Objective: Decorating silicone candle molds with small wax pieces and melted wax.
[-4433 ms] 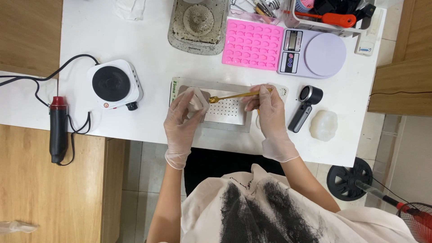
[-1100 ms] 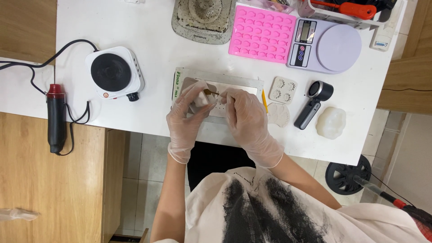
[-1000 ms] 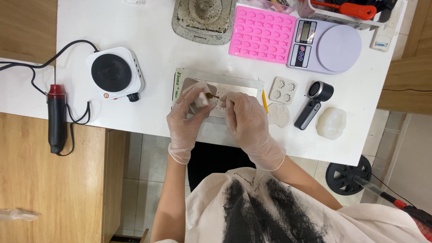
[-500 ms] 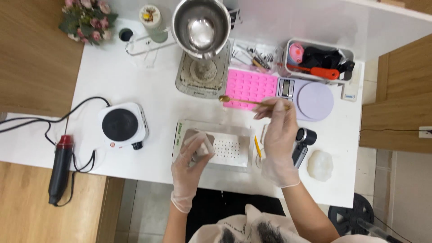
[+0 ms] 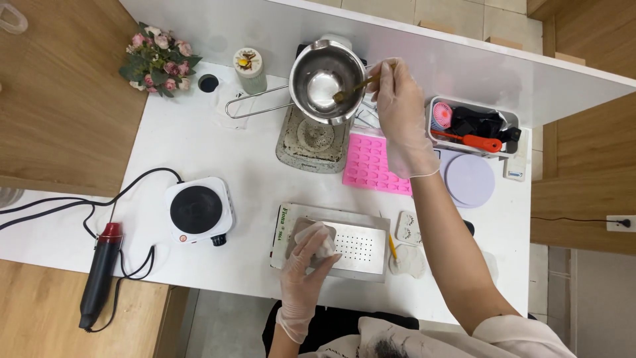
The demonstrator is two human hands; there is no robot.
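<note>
The right hand point(image 5: 402, 113) pinches a thin gold spoon point(image 5: 352, 88), its tip dipping into the steel melting pot point(image 5: 324, 79) on the far burner. The left hand point(image 5: 306, 262), fingers curled, presses a white tissue point(image 5: 318, 238) on the perforated metal tray point(image 5: 351, 242), steadying it.

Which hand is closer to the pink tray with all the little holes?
The right hand. It is just above the pink mold, holding a small spoon in the metal pot. The left hand rests lower down, on the metal tray.
</note>
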